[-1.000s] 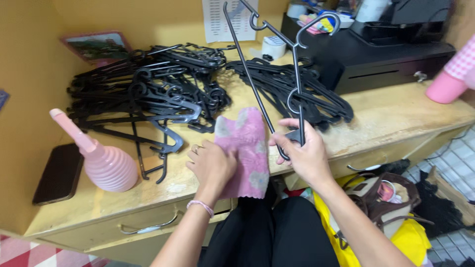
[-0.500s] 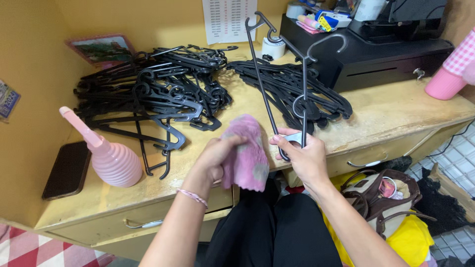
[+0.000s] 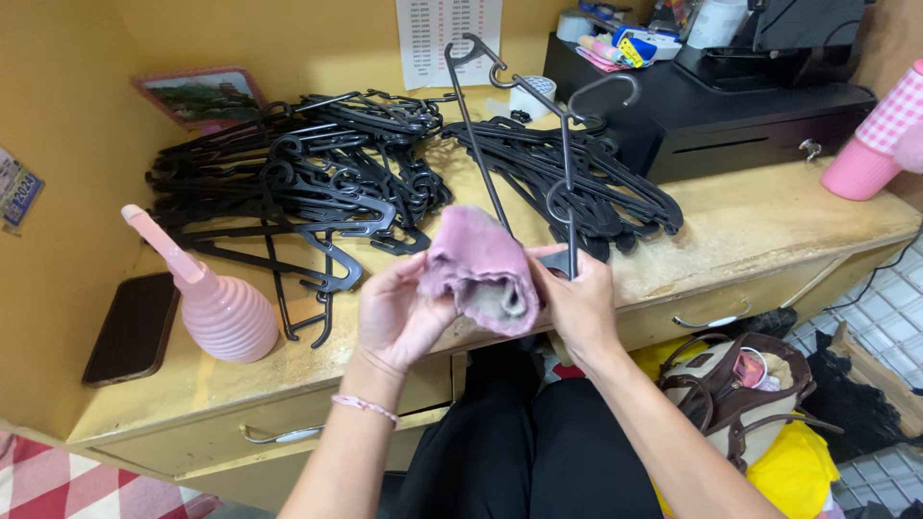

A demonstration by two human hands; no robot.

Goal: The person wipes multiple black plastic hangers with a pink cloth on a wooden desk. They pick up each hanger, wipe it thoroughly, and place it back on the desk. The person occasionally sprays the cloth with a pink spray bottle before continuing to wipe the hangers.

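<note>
Bright, even indoor light, soft shadows (slight wide-angle edge distortion)

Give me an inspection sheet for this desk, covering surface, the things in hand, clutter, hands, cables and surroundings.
Surface: worn wooden desk with drawers below.
Things in hand: pink cloth bunched between both hands; black hanger held upright, hook up.
Clutter: two piles of black hangers, pink ribbed bottle, dark phone, tape roll, black cash drawer.
Hands: left hand grips the cloth; right hand grips the hanger and touches the cloth.
Cables: one thin cable at the desk's right edge.
Surroundings: yellow wall, brown bag on the floor.
</note>
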